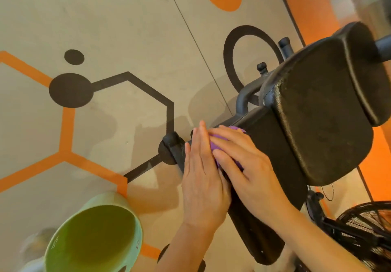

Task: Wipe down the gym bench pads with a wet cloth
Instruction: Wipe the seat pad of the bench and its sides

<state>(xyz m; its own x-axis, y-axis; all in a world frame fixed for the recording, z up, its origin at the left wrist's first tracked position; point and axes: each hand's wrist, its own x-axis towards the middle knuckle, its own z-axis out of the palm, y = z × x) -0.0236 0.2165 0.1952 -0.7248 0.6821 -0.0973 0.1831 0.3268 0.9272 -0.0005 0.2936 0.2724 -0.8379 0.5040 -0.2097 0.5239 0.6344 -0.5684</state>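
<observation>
A black gym bench stands at the right, with a wide seat pad and a lower black pad running toward me. A purple cloth lies on the near-left edge of that lower pad. My right hand presses on the cloth with fingers spread flat. My left hand lies beside it with straight fingers, touching the pad's side and the cloth's edge. Most of the cloth is hidden under both hands.
A light green bucket stands on the floor at the lower left. The bench's black frame tubes and a foot stick out to the left. A black fan grille sits at the lower right. The floor has orange and black hexagon markings.
</observation>
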